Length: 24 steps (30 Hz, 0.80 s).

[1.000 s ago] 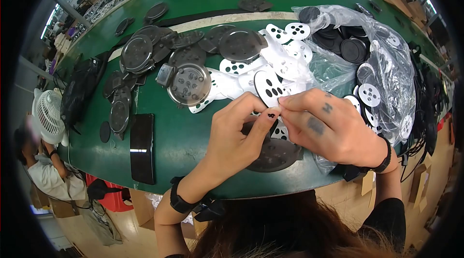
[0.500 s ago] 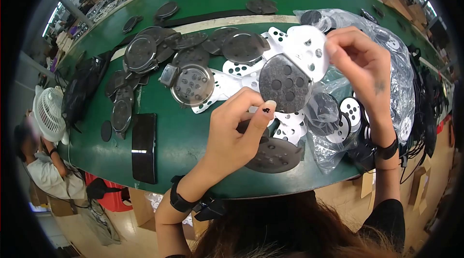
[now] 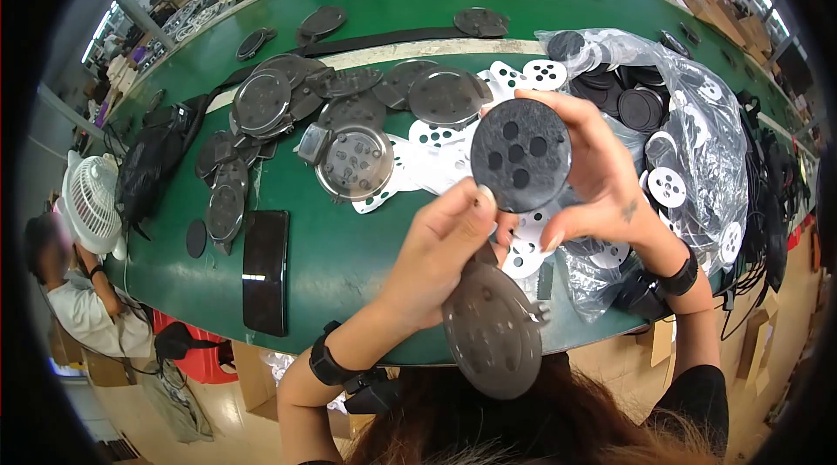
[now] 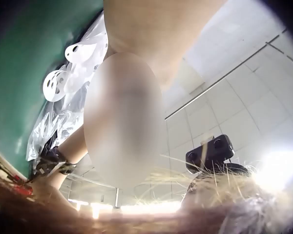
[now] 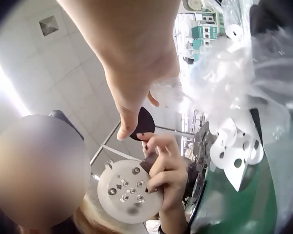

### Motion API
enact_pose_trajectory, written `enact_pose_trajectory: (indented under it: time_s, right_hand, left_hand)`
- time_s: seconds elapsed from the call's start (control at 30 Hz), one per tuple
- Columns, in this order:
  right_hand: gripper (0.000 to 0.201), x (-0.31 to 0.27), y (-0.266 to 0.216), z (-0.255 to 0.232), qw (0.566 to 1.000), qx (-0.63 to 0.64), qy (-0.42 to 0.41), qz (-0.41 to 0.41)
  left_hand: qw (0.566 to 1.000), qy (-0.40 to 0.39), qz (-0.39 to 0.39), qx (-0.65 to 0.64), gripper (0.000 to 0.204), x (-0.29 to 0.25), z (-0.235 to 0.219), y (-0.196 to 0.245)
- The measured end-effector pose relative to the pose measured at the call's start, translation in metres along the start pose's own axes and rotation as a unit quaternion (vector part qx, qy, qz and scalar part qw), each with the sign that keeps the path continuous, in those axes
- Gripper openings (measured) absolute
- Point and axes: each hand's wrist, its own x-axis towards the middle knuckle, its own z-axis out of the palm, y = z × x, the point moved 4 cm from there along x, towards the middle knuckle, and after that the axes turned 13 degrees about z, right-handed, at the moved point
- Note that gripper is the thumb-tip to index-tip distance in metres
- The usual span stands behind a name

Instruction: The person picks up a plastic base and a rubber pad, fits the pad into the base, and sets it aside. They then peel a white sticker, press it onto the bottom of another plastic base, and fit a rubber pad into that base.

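A black disc (image 3: 499, 127) with several round holes is held up over the table, its dark face toward the head camera. My left hand (image 3: 436, 256) pinches its lower edge at the thumb tip. The same hand's other fingers hold a smoky, see-through round plastic part (image 3: 493, 334), tilted near the table's front edge; its studded face (image 5: 112, 202) shows in the right wrist view. My right hand (image 3: 602, 160) curves round the disc's upper right side, fingers at its back and edge, the thumb below and near the rim.
White perforated sheets (image 3: 436, 164) are piled behind the hands. Several smoky plastic parts (image 3: 353, 164) lie at left and farther back. On the right, a clear plastic bag (image 3: 706, 125) holds black discs and white-faced discs. A dark phone-like slab (image 3: 265, 273) lies front left, beside a small black disc (image 3: 196, 238).
The right hand peeled a white sheet off the black disc and no longer holds it. It then came back to the disc. The left hand has lifted the smoky plastic part off the table.
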Motion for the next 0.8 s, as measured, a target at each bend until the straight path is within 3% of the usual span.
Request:
enact_pose_trajectory:
  time_s: [0.1,0.17,0.23,0.3,0.33,0.4,0.43,0.47,0.5,0.57,0.63,0.67,0.73,0.8]
  right_hand:
    - [0.084,-0.001,0.002,0.009,1.000,-0.013,0.003,-0.012]
    - [0.087,-0.001,0.003,0.010,0.997,0.051,0.036,-0.041]
    - [0.086,-0.002,0.003,0.009,0.994,0.090,0.053,-0.024]
    - [0.083,-0.002,0.009,0.005,0.988,0.143,0.058,-0.017]
    - [0.079,-0.004,0.011,0.005,0.982,0.157,0.105,0.027]
    - [0.070,-0.006,0.013,-0.002,0.979,0.179,0.086,0.036]
    - [0.065,-0.005,0.014,-0.004,0.976,0.200,0.067,0.045]
    - [0.060,-0.004,0.011,-0.006,0.969,0.216,0.107,0.052]
    - [0.065,-0.003,0.009,-0.010,0.969,0.213,0.110,0.057]
    - [0.068,-0.001,0.002,-0.012,0.970,0.209,0.104,0.072]
    - [0.068,-0.001,0.001,-0.020,0.977,0.181,0.096,0.066]
    - [0.067,-0.002,0.000,-0.023,0.982,0.152,0.089,0.061]
    - [0.066,-0.002,-0.002,-0.028,0.983,0.142,0.103,0.049]
    - [0.065,-0.003,-0.011,-0.028,0.981,0.139,0.125,0.045]
  left_hand:
    - [0.999,-0.019,-0.049,-0.016,0.023,-0.004,0.003,-0.007]
    - [0.997,-0.042,-0.071,0.009,0.025,-0.006,0.004,-0.012]
    - [0.997,-0.040,-0.069,0.016,0.031,-0.004,0.007,-0.012]
    - [0.992,-0.109,-0.032,0.062,0.043,-0.003,0.004,-0.016]
    - [0.992,-0.109,-0.033,0.062,0.043,-0.003,0.007,-0.017]
    - [0.981,-0.100,-0.014,0.165,0.074,-0.002,0.013,-0.013]
    - [0.981,-0.100,-0.014,0.165,0.074,-0.002,0.015,-0.011]
    - [0.983,-0.062,-0.043,0.166,0.077,-0.001,0.013,-0.009]
    - [0.983,-0.023,-0.072,0.167,0.080,-0.001,0.010,-0.009]
    - [0.985,-0.011,-0.049,0.168,0.069,0.001,-0.003,-0.006]
    - [0.981,0.118,0.082,0.126,0.043,0.003,-0.018,0.007]
    - [0.981,0.119,0.082,0.127,0.043,0.004,-0.021,0.012]
    - [0.960,0.148,0.188,0.148,0.025,0.003,-0.026,0.028]
    - [0.958,0.143,0.209,0.133,0.023,0.002,-0.021,0.033]
